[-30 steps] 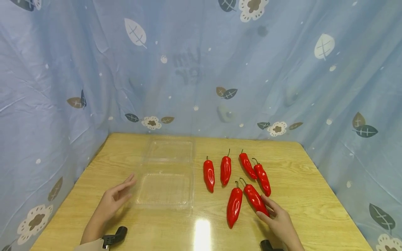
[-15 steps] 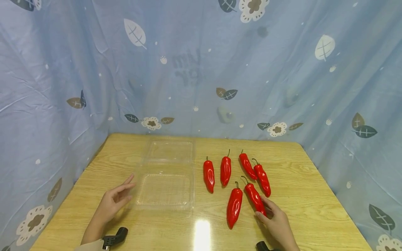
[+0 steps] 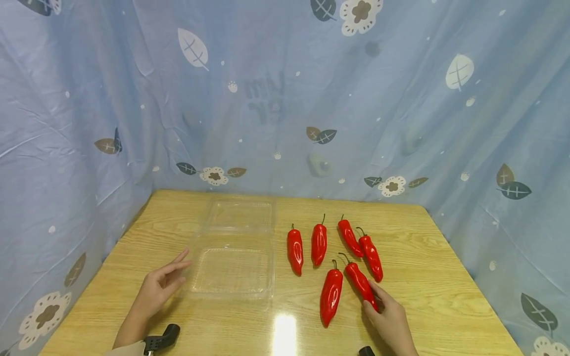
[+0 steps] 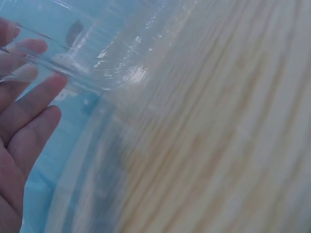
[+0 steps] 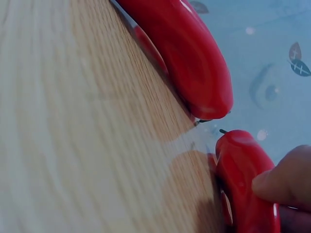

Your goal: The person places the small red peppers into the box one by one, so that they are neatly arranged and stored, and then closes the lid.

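In the head view, a red pepper (image 3: 358, 281) is pinched by the right hand (image 3: 387, 316) at the end away from its stem, on the right half of the bench (image 3: 445, 277). A second pepper (image 3: 331, 297) can be seen just left of it, with four more peppers (image 3: 318, 244) scattered farther back. The left hand (image 3: 156, 291) is held by the left edge of a clear box (image 3: 233, 269), fingers loose and apart; whether it's touched can't really be told. From the left wrist, some fingers are seen through the box. From the right wrist, the pepper's side is pressed by the thumb.
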Available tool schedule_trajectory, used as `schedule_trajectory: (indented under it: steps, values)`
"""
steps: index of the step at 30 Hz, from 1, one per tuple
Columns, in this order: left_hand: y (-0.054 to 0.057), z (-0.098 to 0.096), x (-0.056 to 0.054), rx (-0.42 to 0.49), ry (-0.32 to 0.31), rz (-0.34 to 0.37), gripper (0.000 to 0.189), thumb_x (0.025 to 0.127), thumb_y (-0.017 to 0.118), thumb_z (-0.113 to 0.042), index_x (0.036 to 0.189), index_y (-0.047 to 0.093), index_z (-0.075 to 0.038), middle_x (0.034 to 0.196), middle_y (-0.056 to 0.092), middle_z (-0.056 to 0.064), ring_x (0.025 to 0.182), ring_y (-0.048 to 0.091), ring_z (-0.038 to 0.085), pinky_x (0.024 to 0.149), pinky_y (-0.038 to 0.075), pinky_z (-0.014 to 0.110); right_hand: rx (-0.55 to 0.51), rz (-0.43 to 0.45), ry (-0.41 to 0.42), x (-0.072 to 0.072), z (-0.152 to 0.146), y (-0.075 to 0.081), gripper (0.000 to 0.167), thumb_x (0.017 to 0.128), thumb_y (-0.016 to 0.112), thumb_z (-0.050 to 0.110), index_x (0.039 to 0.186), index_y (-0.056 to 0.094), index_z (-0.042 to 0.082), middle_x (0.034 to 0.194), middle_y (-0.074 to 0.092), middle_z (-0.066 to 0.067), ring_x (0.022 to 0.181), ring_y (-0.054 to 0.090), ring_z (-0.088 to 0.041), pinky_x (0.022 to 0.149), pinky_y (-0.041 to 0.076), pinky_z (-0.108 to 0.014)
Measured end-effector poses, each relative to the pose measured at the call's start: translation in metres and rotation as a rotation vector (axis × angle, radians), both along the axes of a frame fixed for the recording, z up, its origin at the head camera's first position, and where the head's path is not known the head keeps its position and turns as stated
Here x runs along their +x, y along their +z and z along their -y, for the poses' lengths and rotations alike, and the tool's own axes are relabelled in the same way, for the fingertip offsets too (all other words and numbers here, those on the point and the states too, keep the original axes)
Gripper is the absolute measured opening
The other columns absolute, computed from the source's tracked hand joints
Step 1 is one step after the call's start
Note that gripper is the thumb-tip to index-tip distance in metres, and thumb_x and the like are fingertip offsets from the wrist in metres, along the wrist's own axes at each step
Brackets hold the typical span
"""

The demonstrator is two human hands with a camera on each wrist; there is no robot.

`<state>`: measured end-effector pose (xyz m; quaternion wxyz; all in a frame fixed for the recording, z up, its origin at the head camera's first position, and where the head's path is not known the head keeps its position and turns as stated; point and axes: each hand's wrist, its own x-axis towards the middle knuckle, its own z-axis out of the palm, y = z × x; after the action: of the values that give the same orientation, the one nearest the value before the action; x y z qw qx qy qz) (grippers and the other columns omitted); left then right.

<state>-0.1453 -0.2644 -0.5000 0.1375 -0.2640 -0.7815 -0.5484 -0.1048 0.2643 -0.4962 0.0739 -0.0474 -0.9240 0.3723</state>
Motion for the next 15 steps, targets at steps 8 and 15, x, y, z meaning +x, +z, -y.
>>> schedule_trajectory:
  steps: [8, 15]
  values:
    - [-0.0013, 0.0001, -0.0005, 0.061, -0.082, -0.027, 0.035, 0.083, 0.048, 0.024, 0.119, 0.047, 0.025, 0.148, 0.032, 0.026, 0.137, 0.034, 0.001, 0.103, 0.037, 0.011, 0.016, -0.001, -0.039, -0.0005, -0.0026, -0.0006, 0.049, 0.086, 0.063, 0.009, 0.132, 0.052, -0.004, 0.122, 0.060, -0.027, 0.105, 0.062, -0.031, 0.078, 0.057, -0.032]
    - [0.0012, -0.0017, 0.0001, 0.146, -0.160, -0.048, 0.042, 0.080, 0.043, 0.030, 0.121, 0.047, 0.022, 0.152, 0.034, 0.010, 0.137, 0.035, 0.005, 0.103, 0.039, 0.011, -0.112, -0.016, -0.061, -0.0011, -0.0046, -0.0021, 0.046, 0.087, 0.062, 0.006, 0.132, 0.053, -0.003, 0.128, 0.056, -0.027, 0.114, 0.059, -0.036, 0.085, 0.057, -0.034]
